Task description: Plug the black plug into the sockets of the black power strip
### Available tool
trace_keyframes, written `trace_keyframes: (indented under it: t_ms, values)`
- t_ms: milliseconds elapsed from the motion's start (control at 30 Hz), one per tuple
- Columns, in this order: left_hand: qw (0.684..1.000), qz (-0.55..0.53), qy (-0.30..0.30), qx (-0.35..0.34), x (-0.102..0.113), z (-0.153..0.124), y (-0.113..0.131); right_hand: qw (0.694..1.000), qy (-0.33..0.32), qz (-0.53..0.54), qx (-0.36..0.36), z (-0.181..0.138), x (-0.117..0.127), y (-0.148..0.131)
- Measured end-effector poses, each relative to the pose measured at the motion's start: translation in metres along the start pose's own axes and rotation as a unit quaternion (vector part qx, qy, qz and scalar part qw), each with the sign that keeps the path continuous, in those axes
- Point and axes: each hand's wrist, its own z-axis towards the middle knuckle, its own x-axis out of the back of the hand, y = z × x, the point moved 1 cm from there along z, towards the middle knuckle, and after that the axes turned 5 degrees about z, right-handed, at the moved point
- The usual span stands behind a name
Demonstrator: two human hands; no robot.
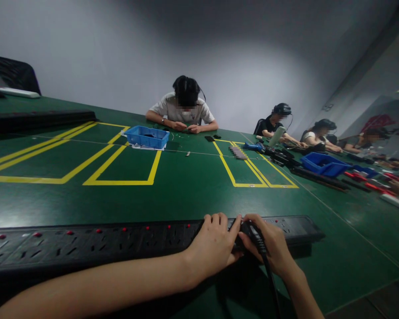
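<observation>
A long black power strip (pixel 119 243) with several sockets and red buttons lies across the near side of the table. My left hand (pixel 211 243) is closed over the strip, fingers on its top and far edge, thumb towards the near side. Beside it, my right hand (pixel 274 243) is closed around a black plug (pixel 254 232) at the strip's sockets. From the plug a black cord (pixel 270 279) runs down past my right wrist. Whether the plug's pins are in a socket is hidden by my fingers.
Yellow tape rectangles mark the green table (pixel 186 199). A light blue bin (pixel 149 138) stands beyond the strip, a darker blue bin (pixel 323 165) at the right. A person (pixel 182 110) sits opposite; other people work along the right. Another long black strip (pixel 40 120) lies far left.
</observation>
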Motion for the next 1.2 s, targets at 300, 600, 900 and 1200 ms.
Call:
trace_keyframes:
  t_ms: [300, 600, 900, 1200]
  values:
    - [1.0, 0.0, 0.0, -0.003, 0.0008, -0.0003, -0.0012, 1.0, -0.004, 0.007, 0.006, 0.0, 0.0019, -0.0006]
    - [1.0, -0.003, 0.014, -0.001, 0.0012, -0.0001, -0.0001, 1.0, -0.009, 0.004, 0.004, -0.001, 0.0021, -0.0005]
    - [1.0, 0.003, 0.017, 0.001, 0.0009, -0.0008, 0.0001, 1.0, -0.012, -0.002, -0.005, -0.0007, 0.001, 0.0011]
    - [1.0, -0.003, 0.018, 0.001, -0.0006, -0.0005, -0.0008, 1.0, 0.004, -0.01, 0.003, -0.0014, -0.0014, 0.0031]
